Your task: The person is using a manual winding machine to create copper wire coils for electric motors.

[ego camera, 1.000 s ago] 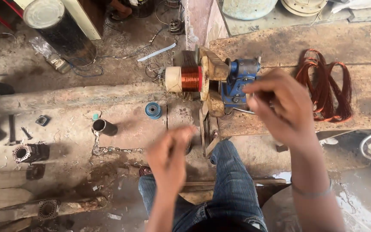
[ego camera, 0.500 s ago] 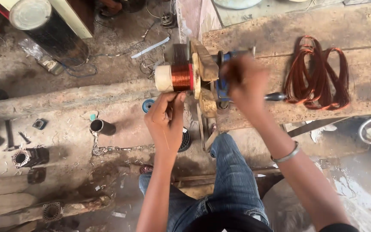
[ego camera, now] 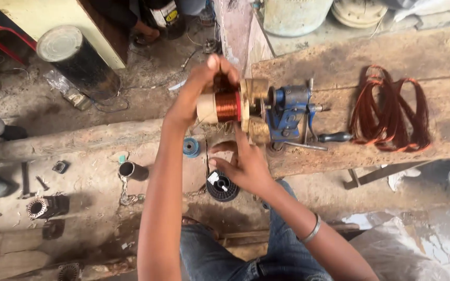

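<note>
While the left hand (ego camera: 201, 88) curls closed over the copper coil (ego camera: 228, 106) on the winder (ego camera: 287, 110), the right hand (ego camera: 243, 165) sits just below it, fingers spread, one fingertip touching the wooden former. A black spool (ego camera: 222, 186) lies under that palm.

Centre frame: left hand (ego camera: 196, 99) grips copper-wound spool (ego camera: 220, 107) on blue hand winder (ego camera: 287, 110); right hand (ego camera: 243, 166) just below. Right: loose copper coils (ego camera: 389, 112).

The left hand (ego camera: 204, 86) curled its fingers at upper centre, while the right hand (ego camera: 243, 166) pointed its forefinger upward mid-frame.
</note>
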